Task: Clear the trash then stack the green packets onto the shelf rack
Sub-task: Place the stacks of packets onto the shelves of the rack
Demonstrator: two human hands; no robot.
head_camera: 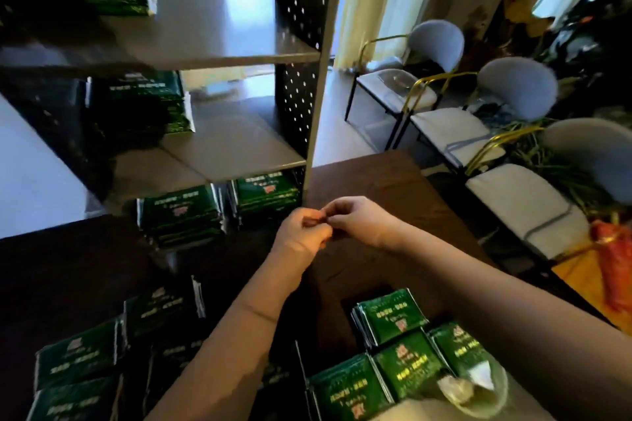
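Both my left hand (pixel 302 232) and right hand (pixel 357 219) pinch a small dark scrap (pixel 314 223) mid-frame, probably trash; I'd gather it fully into one hand first.

- My left hand (pixel 302 232) is raised in front of me, fingers curled, forearm bare.
- My right hand (pixel 355 219) comes in from the right, fingers curled, its fingertips meeting my left hand's.
- Both wrists are angled inward.
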